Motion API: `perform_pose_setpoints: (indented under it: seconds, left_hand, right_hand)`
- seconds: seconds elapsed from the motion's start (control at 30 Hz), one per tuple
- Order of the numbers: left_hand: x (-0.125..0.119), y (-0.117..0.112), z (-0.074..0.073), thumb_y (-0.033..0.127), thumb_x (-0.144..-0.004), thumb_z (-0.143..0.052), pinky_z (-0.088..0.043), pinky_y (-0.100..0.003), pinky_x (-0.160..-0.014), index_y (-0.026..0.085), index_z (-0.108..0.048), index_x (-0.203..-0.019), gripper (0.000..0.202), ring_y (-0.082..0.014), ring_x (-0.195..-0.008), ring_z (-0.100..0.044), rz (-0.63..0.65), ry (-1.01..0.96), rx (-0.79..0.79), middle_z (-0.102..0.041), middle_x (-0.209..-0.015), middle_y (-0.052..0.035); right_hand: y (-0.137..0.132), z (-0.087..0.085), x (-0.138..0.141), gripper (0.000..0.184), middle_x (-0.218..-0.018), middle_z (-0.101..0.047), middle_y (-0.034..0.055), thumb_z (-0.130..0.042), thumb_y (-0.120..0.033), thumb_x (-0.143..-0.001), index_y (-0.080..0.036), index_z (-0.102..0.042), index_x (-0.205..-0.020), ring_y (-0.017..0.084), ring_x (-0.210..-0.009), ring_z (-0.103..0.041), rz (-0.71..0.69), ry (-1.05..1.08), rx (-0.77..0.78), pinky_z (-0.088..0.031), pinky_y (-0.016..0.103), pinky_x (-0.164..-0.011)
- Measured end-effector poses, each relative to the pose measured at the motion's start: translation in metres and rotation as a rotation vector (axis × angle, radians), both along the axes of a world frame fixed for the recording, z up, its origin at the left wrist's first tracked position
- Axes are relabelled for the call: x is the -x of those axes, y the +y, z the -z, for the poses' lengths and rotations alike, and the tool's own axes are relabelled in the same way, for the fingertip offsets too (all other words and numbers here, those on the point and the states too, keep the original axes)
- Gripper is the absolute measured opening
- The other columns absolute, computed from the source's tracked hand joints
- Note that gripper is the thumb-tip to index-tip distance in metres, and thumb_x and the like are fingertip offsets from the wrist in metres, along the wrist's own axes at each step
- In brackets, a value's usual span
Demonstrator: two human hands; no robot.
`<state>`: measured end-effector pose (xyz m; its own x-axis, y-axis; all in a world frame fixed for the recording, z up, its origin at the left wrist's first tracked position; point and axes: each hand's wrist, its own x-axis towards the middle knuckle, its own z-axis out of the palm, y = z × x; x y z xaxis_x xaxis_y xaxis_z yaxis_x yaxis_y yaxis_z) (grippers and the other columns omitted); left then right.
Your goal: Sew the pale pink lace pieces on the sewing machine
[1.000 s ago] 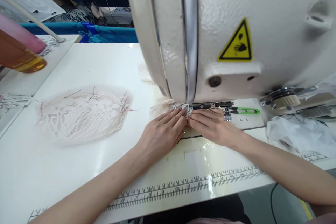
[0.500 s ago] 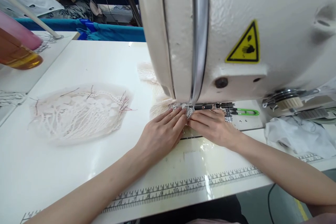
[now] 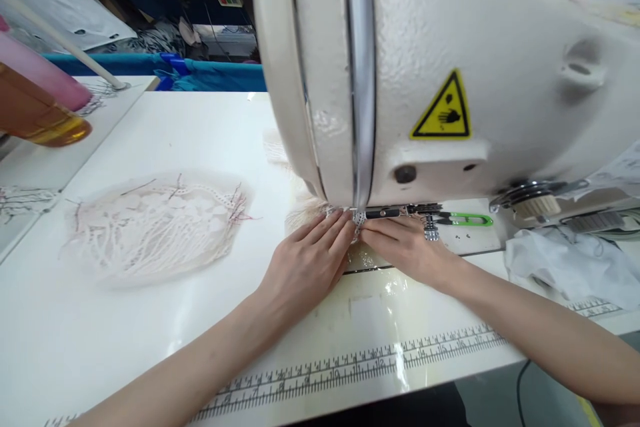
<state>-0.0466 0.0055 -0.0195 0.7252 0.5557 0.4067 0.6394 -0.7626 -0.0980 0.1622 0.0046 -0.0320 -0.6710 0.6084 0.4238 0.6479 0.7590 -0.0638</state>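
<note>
White counter (image 3: 150, 320) spreads wide. A big cream sewing machine (image 3: 425, 40) stands on it. The left hand (image 3: 310, 257) lies flat, fingers (image 3: 326, 230) together, on lace (image 3: 303, 212) under the machine. The right hand (image 3: 407, 248) bends close by; I can't tell if its fingers pinch. Green snips (image 3: 487, 220) lie near.

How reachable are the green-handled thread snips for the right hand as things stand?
Probably yes: the snips lie with their green end exposed on the pale machine bed, right of the right hand. A small silver metal fitting stands between, so a slight detour looks needed.
</note>
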Motion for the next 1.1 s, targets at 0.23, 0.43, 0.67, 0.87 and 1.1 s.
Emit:
perform_pose_setpoints:
  seconds: [0.23, 0.43, 0.67, 0.87, 1.1]
  left_hand:
    - [-0.002, -0.001, 0.001, 0.019, -0.095, -0.044, -0.055, -0.04, -0.093, 0.009, -0.061, -0.12, 0.032, -0.0261, -0.111, -0.063, -0.012, 0.018, -0.066, -0.065, -0.12, -0.0125]
    - [-0.004, -0.002, 0.002, 0.017, -0.093, -0.046, -0.055, -0.041, -0.093, 0.007, -0.062, -0.118, 0.031, -0.0274, -0.109, -0.064, -0.005, 0.024, -0.112, -0.065, -0.121, -0.014]
    - [-0.005, -0.003, 0.003, 0.018, -0.093, -0.047, -0.054, -0.041, -0.095, 0.008, -0.062, -0.119, 0.031, -0.0271, -0.11, -0.064, -0.016, 0.038, -0.083, -0.065, -0.121, -0.0139]
    - [-0.008, -0.003, 0.005, 0.019, -0.094, -0.048, -0.054, -0.041, -0.094, 0.007, -0.062, -0.119, 0.032, -0.0272, -0.109, -0.064, -0.019, 0.022, -0.083, -0.065, -0.12, -0.0154]
    - [-0.01, -0.002, 0.005, 0.018, -0.093, -0.048, -0.051, -0.043, -0.098, 0.007, -0.063, -0.119, 0.032, -0.0273, -0.111, -0.063, -0.03, 0.019, -0.079, -0.065, -0.121, -0.0148]
  right_hand:
    - [0.004, 0.0, 0.0, 0.023, -0.096, -0.069, 0.0019, -0.045, -0.004, -0.09, -0.018, -0.063, -0.095, 0.013, -0.084, -0.062, 0.014, 0.091, -0.008, -0.048, 0.027, -0.071]
    - [0.004, 0.002, -0.003, 0.02, -0.095, -0.07, -0.0005, -0.052, -0.008, -0.088, -0.022, -0.064, -0.096, 0.013, -0.084, -0.062, 0.081, 0.089, -0.112, -0.046, 0.026, -0.071]
    - [0.003, 0.014, -0.003, 0.02, -0.08, -0.066, -0.0035, -0.051, -0.016, -0.09, -0.029, -0.065, -0.094, 0.013, -0.075, -0.059, 0.23, 0.152, -0.11, -0.049, 0.026, -0.064]
    - [0.005, 0.01, -0.003, 0.024, -0.089, -0.068, -0.0013, -0.049, -0.019, -0.091, -0.032, -0.067, -0.1, 0.018, -0.084, -0.062, 0.221, 0.285, 0.029, -0.054, 0.035, -0.074]
    - [0.01, -0.001, 0.0, 0.027, -0.079, -0.068, -0.0021, -0.042, -0.027, -0.095, -0.031, -0.069, -0.092, 0.016, -0.076, -0.062, 0.217, 0.438, 0.236, -0.052, 0.033, -0.074]
